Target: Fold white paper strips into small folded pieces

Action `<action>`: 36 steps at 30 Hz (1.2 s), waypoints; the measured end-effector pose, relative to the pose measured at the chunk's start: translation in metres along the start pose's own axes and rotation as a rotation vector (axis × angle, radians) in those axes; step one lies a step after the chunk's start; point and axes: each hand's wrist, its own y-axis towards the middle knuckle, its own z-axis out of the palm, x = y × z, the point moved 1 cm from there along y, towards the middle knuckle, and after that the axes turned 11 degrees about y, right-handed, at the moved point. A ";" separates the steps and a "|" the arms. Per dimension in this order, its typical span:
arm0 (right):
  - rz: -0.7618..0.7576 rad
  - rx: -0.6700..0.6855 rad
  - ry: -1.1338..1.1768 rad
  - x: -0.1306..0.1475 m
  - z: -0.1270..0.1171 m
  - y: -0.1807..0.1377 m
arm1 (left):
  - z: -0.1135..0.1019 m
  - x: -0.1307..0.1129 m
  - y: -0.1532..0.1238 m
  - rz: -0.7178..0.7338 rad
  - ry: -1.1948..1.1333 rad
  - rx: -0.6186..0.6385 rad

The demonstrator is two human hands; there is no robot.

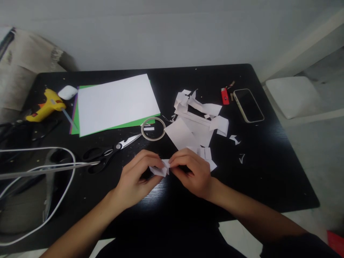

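Near the front middle of the black table, my left hand (139, 175) pinches a small folded piece of white paper (158, 170) between thumb and fingers. My right hand (192, 170) pinches the right end of that same paper, its fingertips close to those of the left. Part of the folded paper is hidden behind the fingers. Just beyond my right hand lies a heap of cut and folded white paper scraps (200, 130). A roll of tape (153, 129) lies flat beyond my hands, touching the tip of black-handled scissors (113, 152).
White sheets (116, 104) lie over green paper (118, 126) at the back left. Beside them are a yellow glue gun (45, 105) and a white case (67, 92). A white cable (67, 154) loops at left. A red lighter (225, 96) and phone (248, 105) lie at right.
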 end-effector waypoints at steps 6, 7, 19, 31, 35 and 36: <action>0.017 -0.009 0.012 0.000 -0.001 0.001 | 0.000 0.000 0.001 0.002 -0.016 0.005; 0.025 -0.009 0.019 0.000 -0.001 0.002 | 0.000 0.000 0.001 0.002 -0.019 0.006; 0.269 -0.044 0.135 0.004 -0.002 0.010 | 0.001 0.007 -0.004 -0.264 -0.137 -0.008; 0.117 -0.017 0.138 0.000 -0.002 0.007 | 0.006 0.010 -0.005 -0.283 -0.290 -0.111; 0.066 -0.012 0.107 -0.002 -0.002 0.008 | 0.003 0.008 -0.001 -0.397 -0.456 -0.062; 0.050 -0.012 0.098 -0.002 -0.002 0.008 | 0.003 0.008 0.000 -0.427 -0.500 -0.042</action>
